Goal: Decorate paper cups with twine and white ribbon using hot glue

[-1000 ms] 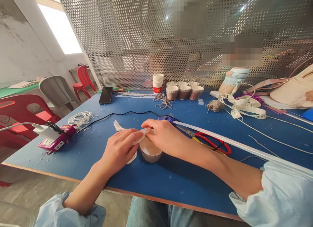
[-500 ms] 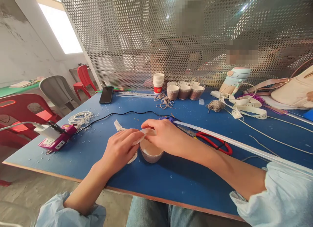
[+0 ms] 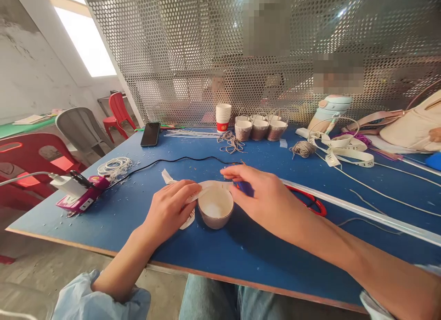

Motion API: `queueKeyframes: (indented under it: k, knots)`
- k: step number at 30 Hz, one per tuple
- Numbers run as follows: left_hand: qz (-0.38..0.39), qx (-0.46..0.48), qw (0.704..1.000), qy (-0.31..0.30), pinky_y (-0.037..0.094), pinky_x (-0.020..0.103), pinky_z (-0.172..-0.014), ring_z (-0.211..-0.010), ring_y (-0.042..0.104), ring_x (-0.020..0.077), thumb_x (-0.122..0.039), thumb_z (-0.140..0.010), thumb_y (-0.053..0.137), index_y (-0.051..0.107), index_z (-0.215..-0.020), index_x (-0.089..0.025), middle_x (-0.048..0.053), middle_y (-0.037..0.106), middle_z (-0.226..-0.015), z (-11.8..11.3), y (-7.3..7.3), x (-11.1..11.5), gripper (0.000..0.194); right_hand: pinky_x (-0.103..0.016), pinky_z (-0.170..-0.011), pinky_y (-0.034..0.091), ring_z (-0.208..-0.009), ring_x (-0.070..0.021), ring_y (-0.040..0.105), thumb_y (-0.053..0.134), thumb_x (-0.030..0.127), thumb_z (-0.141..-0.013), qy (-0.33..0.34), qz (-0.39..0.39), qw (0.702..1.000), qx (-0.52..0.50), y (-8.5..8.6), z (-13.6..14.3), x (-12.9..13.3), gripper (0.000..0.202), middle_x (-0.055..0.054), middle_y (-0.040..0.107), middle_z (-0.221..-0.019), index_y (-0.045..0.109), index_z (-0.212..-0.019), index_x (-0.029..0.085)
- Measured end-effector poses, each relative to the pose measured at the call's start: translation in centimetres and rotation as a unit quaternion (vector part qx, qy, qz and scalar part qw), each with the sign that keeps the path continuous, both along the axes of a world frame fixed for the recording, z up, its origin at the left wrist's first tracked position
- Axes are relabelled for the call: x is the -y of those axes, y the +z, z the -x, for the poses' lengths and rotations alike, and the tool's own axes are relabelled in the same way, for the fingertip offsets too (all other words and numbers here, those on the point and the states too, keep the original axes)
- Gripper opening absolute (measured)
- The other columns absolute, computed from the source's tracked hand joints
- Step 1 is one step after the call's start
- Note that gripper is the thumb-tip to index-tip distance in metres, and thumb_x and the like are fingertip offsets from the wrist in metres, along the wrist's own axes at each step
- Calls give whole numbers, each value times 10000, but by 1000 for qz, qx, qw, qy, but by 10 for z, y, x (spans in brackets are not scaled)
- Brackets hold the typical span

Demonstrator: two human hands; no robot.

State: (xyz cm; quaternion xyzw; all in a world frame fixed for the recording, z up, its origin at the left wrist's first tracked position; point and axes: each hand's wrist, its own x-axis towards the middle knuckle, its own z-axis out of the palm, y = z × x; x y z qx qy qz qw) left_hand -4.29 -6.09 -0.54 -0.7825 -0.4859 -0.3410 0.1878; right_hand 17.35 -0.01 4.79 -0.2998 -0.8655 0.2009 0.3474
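Note:
A small round cup (image 3: 216, 217) wrapped in brown cord, pale inside, stands upright between my hands. A white ribbon (image 3: 217, 184) with printed lettering passes behind its far rim. My left hand (image 3: 172, 210) is closed on the ribbon at the cup's left side; a lettered ribbon length (image 3: 188, 222) lies below that hand. On the right, my right hand (image 3: 258, 189) hovers with thumb and fingers apart, close to the ribbon's right end. A blue tool part (image 3: 245, 188), mostly hidden, shows beneath it. Red-handled scissors (image 3: 312, 203) lie partly covered by my right arm.
A white stick (image 3: 344, 201) slants across the right. At the back stand stacked paper cups (image 3: 223, 118), several handled cord-wrapped cups (image 3: 260, 128) and a bottle (image 3: 330, 111). A twine ball (image 3: 303, 149), phone (image 3: 150, 134) and power strip (image 3: 84, 198) with a black cable lie around.
My right hand has moved right, away from my left hand, uncovering the cup's opening and the ribbon behind it. My left hand has stayed in place.

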Motion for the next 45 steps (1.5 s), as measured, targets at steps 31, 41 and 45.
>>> queueKeyframes:
  k: [31,41,45]
  knots:
    - [199,388,899,-30,566,270,-761,-808,684,166,-277,-784,674,678,-902,-179,32,723,-874,-11,19,-3,153,-307,-717,491,-749,-180,510,431,127,-976,147,-191,969,57,-48,-9,12,198,-64,587,-814,606,-887,152]
    - [159,375,913,-16,569,261,-768,-816,685,155,-247,-784,649,670,-899,-194,14,710,-872,-9,14,0,129,-311,-718,504,-774,-182,518,441,129,-971,139,-184,971,54,-49,-9,13,186,-69,593,-840,607,-889,149]
    - [149,357,922,4,571,274,-759,-804,679,157,-249,-783,634,667,-896,-192,17,701,-862,-10,14,1,131,-314,-711,510,-761,-181,525,434,122,-971,134,-185,972,54,-49,-9,14,194,-68,597,-830,609,-892,150]
